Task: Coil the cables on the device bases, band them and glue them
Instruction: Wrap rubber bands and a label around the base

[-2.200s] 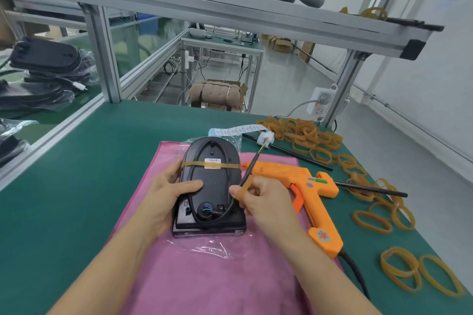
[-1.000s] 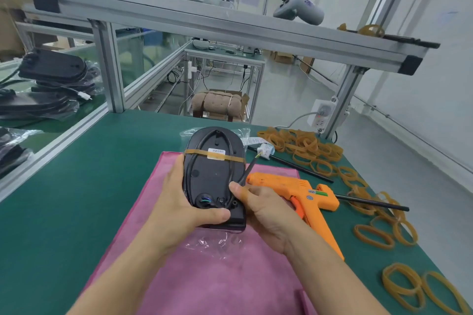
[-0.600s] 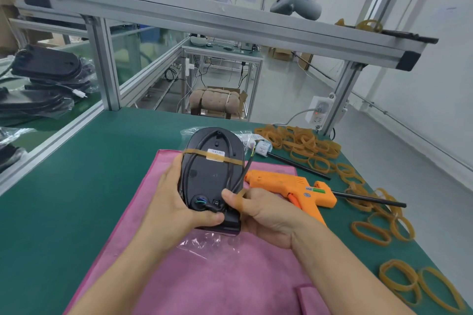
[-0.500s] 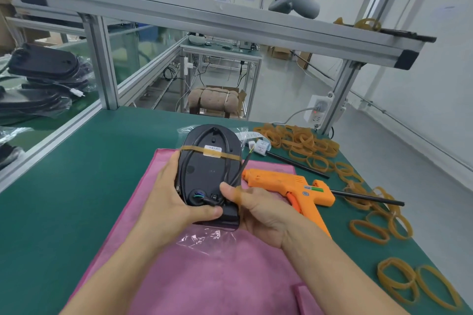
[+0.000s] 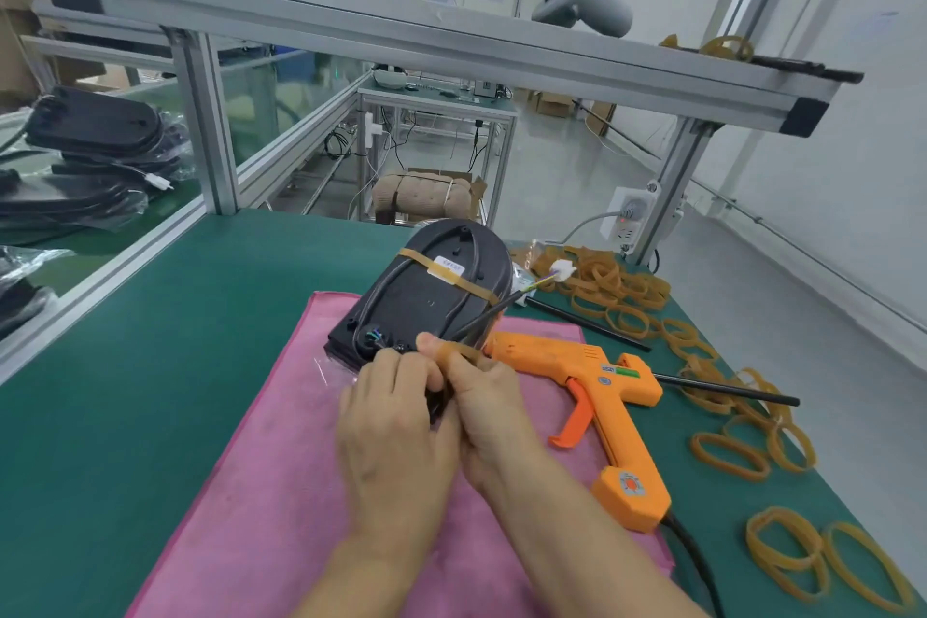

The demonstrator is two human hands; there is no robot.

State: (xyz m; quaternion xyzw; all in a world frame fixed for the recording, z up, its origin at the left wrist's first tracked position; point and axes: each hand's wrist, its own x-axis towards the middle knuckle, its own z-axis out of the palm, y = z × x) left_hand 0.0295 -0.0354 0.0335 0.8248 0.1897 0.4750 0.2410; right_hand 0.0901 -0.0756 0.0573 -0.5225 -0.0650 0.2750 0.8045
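On the pink cloth [image 5: 281,492], black device base [image 5: 426,296] tilted up at its far end, cable [image 5: 454,316] looped on it, one rubber band [image 5: 474,289] across. Left hand [image 5: 396,422] grips near edge; right hand [image 5: 486,412] fingers pinch second band [image 5: 459,350]. Orange glue gun [image 5: 597,391] just right, loose bands [image 5: 617,286] on green tabletop [image 5: 125,391].

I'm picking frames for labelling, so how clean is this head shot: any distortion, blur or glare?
Head view: wide-angle bending bows the aluminium frame rail and tilts its posts; lighting is even and soft, shadows faint; the hands, left hand and right hand, and the black device base are slightly soft; no strong glare, only a dull sheen on the orange glue gun.
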